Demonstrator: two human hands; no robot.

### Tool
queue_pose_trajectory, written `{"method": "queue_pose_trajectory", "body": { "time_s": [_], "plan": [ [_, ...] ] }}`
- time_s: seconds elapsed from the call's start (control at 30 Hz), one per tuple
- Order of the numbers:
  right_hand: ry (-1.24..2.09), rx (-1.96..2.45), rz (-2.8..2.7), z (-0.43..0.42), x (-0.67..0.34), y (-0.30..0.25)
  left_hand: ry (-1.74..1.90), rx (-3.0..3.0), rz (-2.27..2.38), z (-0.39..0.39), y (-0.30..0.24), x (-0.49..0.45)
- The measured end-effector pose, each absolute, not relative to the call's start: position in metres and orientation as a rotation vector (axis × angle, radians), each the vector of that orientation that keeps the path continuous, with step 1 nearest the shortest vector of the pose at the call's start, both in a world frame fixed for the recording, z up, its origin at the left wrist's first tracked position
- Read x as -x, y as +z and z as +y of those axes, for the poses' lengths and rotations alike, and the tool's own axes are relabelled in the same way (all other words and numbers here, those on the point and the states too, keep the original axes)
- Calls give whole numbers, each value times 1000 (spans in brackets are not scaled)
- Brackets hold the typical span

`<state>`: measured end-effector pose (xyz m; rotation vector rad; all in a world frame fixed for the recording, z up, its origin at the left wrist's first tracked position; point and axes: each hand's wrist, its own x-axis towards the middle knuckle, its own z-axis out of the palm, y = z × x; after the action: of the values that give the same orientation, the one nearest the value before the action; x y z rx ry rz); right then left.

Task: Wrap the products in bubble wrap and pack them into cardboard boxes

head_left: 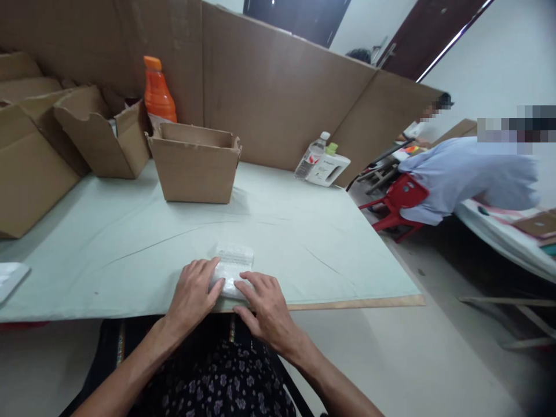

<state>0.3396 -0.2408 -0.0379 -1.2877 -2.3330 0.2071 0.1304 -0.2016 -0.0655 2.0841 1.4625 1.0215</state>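
Observation:
A whitish, clear plastic packet [234, 260] with small printed lines lies flat near the front edge of the table. My left hand [195, 289] grips its left side, thumb and fingers pressed on the plastic. From the right, my right hand [267, 304] holds the packet's near right corner, its fingers bent over the top and the thumb low by the table edge. What is inside the packet cannot be made out.
On the pale green tabletop [143, 231] stand an open cardboard box [197, 174], more boxes [102, 133], an orange bottle [160, 95], a water bottle [313, 156] and a white jug [329, 169]. Cardboard panels [278, 87] wall the back. A person [469, 174] sits at right.

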Motion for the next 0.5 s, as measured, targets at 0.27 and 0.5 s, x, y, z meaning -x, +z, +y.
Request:
{"method": "queue_pose_trajectory", "body": {
  "time_s": [0.27, 0.5],
  "plan": [
    [780, 1426, -1929, -206, -334, -34, 1211, -575, 1141, -229, -44, -139],
    [789, 1291, -1780, -209, -339, -21, 1144, -249, 995, -216, -32, -150]
  ]
}}
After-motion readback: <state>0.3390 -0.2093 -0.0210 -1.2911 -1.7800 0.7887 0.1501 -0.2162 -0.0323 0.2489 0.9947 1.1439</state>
